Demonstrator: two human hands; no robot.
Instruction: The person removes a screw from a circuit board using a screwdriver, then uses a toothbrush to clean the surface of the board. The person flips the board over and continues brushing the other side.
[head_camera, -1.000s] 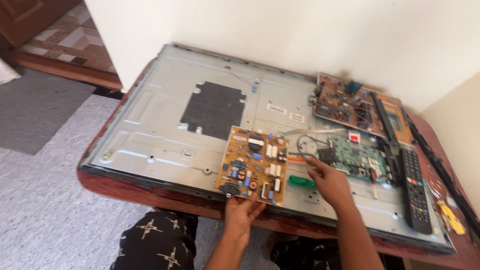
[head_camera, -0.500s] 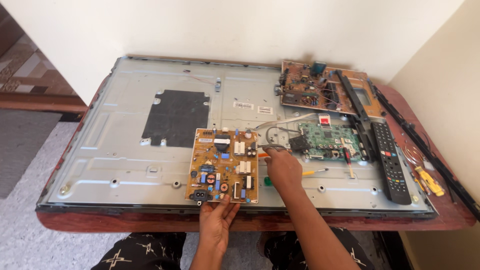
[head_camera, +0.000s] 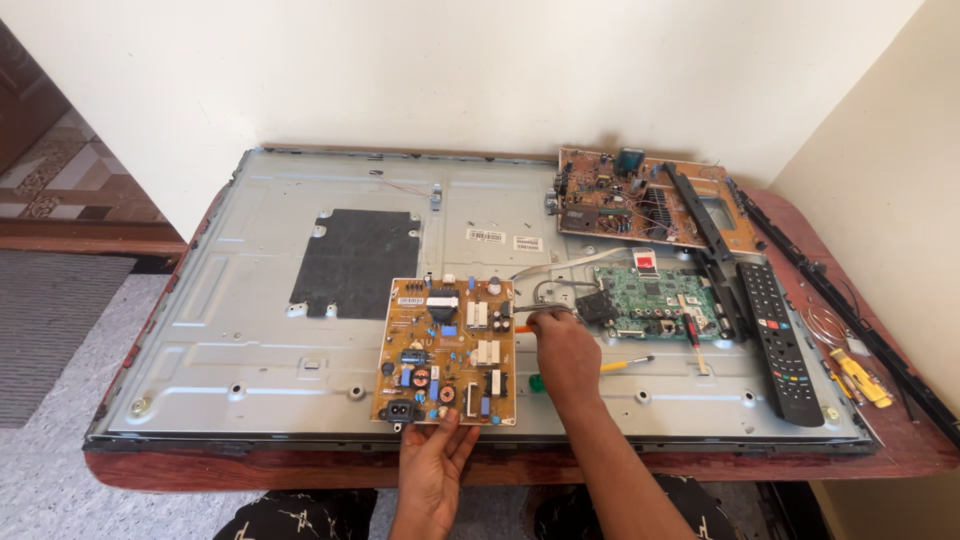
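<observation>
Head view: left hand (head_camera: 432, 462) steadies power board (head_camera: 446, 352) edge.

Power board (head_camera: 446, 352): tan-yellow rectangular circuit board, component side up, lying flat on grey metal TV back panel (head_camera: 250, 330), near its front edge, right of black square patch. Carries capacitors, coils, white connectors, black mains socket at front-left corner. Grey cable (head_camera: 548, 290): thin bundle arching from board's right edge toward green board.

A home room used for repair: an opened television panel (head_camera: 300, 340) on a wooden table (head_camera: 900, 450), circuit boards (head_camera: 640, 195), tiled floor (head_camera: 60, 190).
</observation>
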